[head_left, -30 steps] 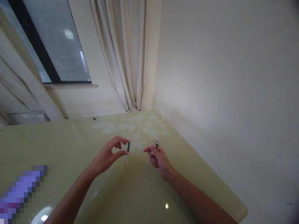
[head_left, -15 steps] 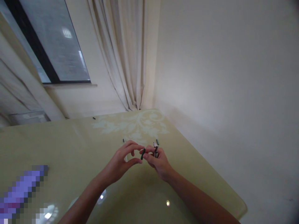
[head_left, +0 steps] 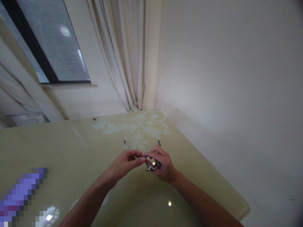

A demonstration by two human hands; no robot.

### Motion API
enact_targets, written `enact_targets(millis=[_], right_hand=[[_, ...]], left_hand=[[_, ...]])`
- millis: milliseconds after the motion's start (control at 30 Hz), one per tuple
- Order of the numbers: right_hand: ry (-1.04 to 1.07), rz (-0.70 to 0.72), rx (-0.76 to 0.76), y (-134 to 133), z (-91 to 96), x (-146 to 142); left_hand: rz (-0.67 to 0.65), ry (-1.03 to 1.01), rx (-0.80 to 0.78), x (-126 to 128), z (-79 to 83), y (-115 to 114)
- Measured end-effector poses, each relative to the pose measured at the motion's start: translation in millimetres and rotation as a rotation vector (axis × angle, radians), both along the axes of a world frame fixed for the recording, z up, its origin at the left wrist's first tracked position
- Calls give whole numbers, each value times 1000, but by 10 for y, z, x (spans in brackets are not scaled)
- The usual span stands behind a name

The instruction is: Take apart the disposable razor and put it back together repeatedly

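My two hands meet above the yellow-green glossy table (head_left: 71,148), fingertips touching. My left hand (head_left: 125,164) pinches thumb and forefinger together at the point where they meet; what it pinches is hidden. My right hand (head_left: 161,164) is curled round a small shiny metal piece (head_left: 151,168) that sticks out below its fingers. On the table just beyond the hands lie a thin white stick with a dark tip (head_left: 125,144) and a small dark piece (head_left: 159,142).
The table's right edge (head_left: 213,170) runs diagonally along a white wall. A cream curtain (head_left: 127,53) hangs in the corner, with a dark window (head_left: 52,41) to its left. A tiny dark piece (head_left: 94,119) lies at the far table edge. A blurred purple patch (head_left: 19,195) is at bottom left.
My left hand carried a small dark piece rightward to my right hand. Both hands are now joined and slightly lower. The white stick stays on the table.
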State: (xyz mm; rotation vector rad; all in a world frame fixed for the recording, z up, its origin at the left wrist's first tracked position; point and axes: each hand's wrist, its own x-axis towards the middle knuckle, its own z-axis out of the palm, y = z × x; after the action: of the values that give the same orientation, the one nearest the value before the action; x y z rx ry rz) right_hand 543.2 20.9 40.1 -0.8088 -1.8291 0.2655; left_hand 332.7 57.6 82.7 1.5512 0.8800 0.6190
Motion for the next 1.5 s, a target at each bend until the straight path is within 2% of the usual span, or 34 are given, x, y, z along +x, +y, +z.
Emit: enact_targets(millis=[200, 500, 633, 733, 833, 900, 1067, 1167, 1267, 1500], right_hand=[[-61, -19, 62, 11, 34, 24], [-276, -72, 138, 4, 10, 78], [-185, -44, 50, -9, 52, 57], [12, -6, -152, -30, 104, 24], [193, 93, -376, -52, 138, -7], [261, 143, -449, -64, 150, -26], [291, 131, -405, -84, 154, -68], [331, 113, -440, -91, 145, -92], [354, 101, -475, -95, 143, -106], [322, 106, -439, -92, 163, -84]], left_hand=[[-16, -36, -27, -16, 10, 3], [-35, 3, -29, -24, 43, -4], [-18, -61, -28, -45, -11, 23], [66, -143, 20, -51, -41, 39], [109, -193, 44, -44, -42, 39], [120, -200, 47, -40, -43, 39], [137, -221, 55, -58, -87, 56], [132, -229, 69, -69, -96, 58], [120, -226, 72, -62, -75, 47], [134, -218, 86, -45, -6, 19]])
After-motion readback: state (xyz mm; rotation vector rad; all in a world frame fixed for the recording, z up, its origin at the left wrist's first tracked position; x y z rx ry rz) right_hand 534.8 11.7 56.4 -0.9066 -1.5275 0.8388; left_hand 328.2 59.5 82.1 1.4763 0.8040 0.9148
